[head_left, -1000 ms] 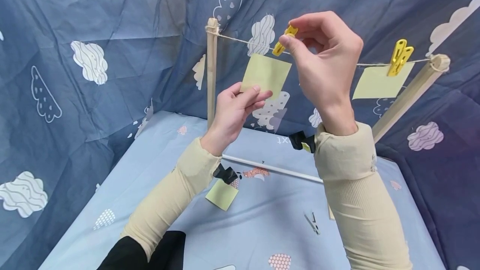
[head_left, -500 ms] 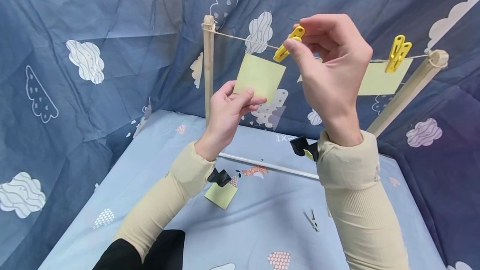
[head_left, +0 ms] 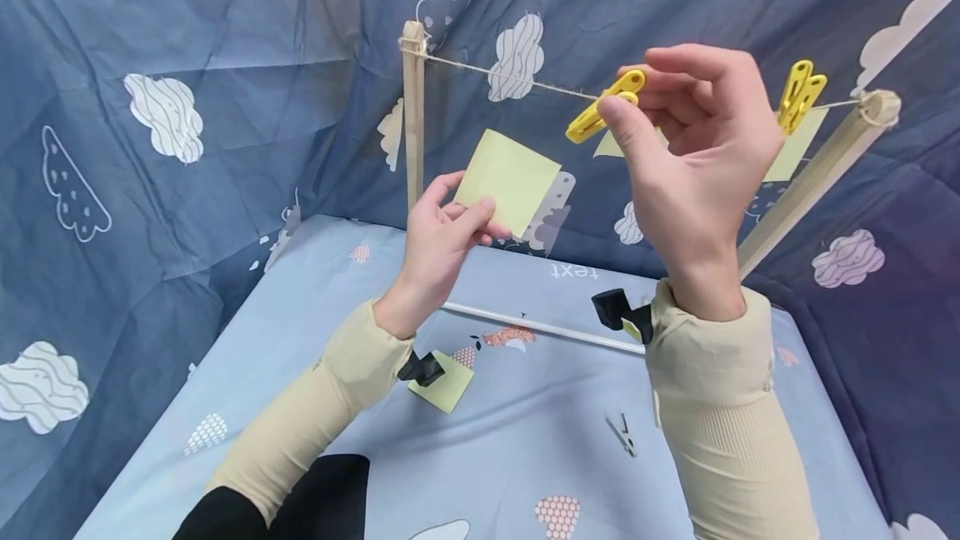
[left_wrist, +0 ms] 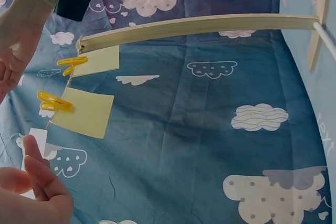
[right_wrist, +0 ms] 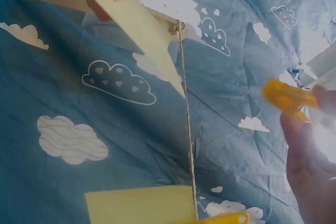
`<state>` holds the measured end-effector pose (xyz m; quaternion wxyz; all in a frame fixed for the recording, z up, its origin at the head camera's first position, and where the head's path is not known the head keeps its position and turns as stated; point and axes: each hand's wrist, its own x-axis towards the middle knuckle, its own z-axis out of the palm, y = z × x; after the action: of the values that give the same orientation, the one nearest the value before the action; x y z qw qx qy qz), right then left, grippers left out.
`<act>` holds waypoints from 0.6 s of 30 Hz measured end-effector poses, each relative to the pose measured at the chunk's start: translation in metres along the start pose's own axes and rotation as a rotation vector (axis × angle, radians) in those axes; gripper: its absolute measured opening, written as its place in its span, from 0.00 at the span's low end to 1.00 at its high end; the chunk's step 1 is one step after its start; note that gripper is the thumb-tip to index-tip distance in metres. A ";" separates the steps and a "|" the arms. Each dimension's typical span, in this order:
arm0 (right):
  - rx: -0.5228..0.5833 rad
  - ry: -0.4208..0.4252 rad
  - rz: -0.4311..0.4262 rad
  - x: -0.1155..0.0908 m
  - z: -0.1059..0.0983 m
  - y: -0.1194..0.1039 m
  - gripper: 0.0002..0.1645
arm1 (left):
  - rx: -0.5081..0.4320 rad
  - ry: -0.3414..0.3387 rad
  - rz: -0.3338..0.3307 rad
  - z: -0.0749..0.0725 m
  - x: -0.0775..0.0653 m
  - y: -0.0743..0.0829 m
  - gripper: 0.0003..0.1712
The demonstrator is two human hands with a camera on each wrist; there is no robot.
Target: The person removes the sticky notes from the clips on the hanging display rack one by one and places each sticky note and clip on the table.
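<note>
My left hand (head_left: 438, 248) grips a square yellow sticky note (head_left: 510, 177) by its lower edge, thumb in front. To its right, my right hand (head_left: 705, 157) pinches a yellow clothespin (head_left: 603, 107) between thumb and fingers, its nose pointing down-left. In the right wrist view, the held note (right_wrist: 139, 30) overlaps the string (right_wrist: 188, 124), and the clothespin (right_wrist: 286, 95) is off to the right. Two more sticky notes (left_wrist: 97, 60) hang from the string in the left wrist view, each under a yellow clothespin (left_wrist: 55, 102). In the head view, my right hand partly hides them.
The string is tied between a left wooden post (head_left: 414, 115) and a right wooden post (head_left: 817, 182). On the light blue cloth (head_left: 525, 432) lie a yellow sticky note (head_left: 450, 390), a white rod (head_left: 540, 327) and a small V-shaped grey item (head_left: 621, 435). Dark blue cloud-print fabric (head_left: 247, 165) hangs behind.
My left hand has lowered the sticky note and drawn it slightly left. My right hand has carried the clothespin right and a little down, so the two are farther apart.
</note>
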<state>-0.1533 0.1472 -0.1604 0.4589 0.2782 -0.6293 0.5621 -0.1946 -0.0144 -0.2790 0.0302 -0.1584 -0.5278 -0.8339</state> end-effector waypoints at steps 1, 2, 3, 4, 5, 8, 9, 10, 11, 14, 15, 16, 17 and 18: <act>0.023 0.016 0.007 -0.002 -0.001 0.001 0.16 | 0.002 0.000 -0.002 -0.002 -0.001 -0.001 0.21; 0.051 0.033 0.014 -0.003 -0.003 0.001 0.17 | 0.006 -0.001 -0.005 -0.003 -0.002 -0.002 0.20; 0.077 0.052 0.020 -0.005 -0.004 0.001 0.18 | 0.013 -0.001 -0.009 -0.005 -0.004 -0.003 0.20; 0.101 0.069 0.025 -0.006 -0.005 0.001 0.18 | 0.024 0.000 -0.013 -0.007 -0.005 -0.004 0.20; 0.123 0.086 0.030 -0.008 -0.006 0.002 0.19 | 0.033 0.001 -0.018 -0.010 -0.006 -0.005 0.20; 0.171 0.121 0.043 -0.013 -0.011 0.004 0.20 | 0.060 0.009 -0.033 -0.015 -0.009 -0.009 0.21; 0.180 0.128 0.047 -0.015 -0.012 0.005 0.20 | 0.070 0.011 -0.040 -0.017 -0.010 -0.010 0.21; 0.194 0.133 0.051 -0.017 -0.014 0.007 0.21 | 0.075 0.012 -0.045 -0.019 -0.011 -0.011 0.21; 0.206 0.138 0.057 -0.018 -0.016 0.008 0.21 | 0.078 0.014 -0.050 -0.020 -0.013 -0.013 0.21; 0.230 0.145 0.070 -0.024 -0.022 0.010 0.22 | 0.100 0.014 -0.065 -0.025 -0.016 -0.018 0.21; 0.232 0.145 0.074 -0.026 -0.024 0.010 0.23 | 0.113 0.013 -0.068 -0.027 -0.017 -0.020 0.21; 0.236 0.147 0.077 -0.028 -0.026 0.010 0.23 | 0.127 0.011 -0.070 -0.028 -0.018 -0.022 0.21; 0.240 0.151 0.080 -0.030 -0.028 0.010 0.23 | 0.142 0.010 -0.073 -0.030 -0.019 -0.024 0.22; 0.245 0.158 0.082 -0.032 -0.030 0.010 0.23 | 0.161 0.010 -0.075 -0.033 -0.021 -0.025 0.22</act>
<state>-0.1402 0.1724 -0.1950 0.4463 0.2613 -0.5289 0.6729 -0.1883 -0.0347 -0.3199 0.0141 -0.1315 -0.5986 -0.7900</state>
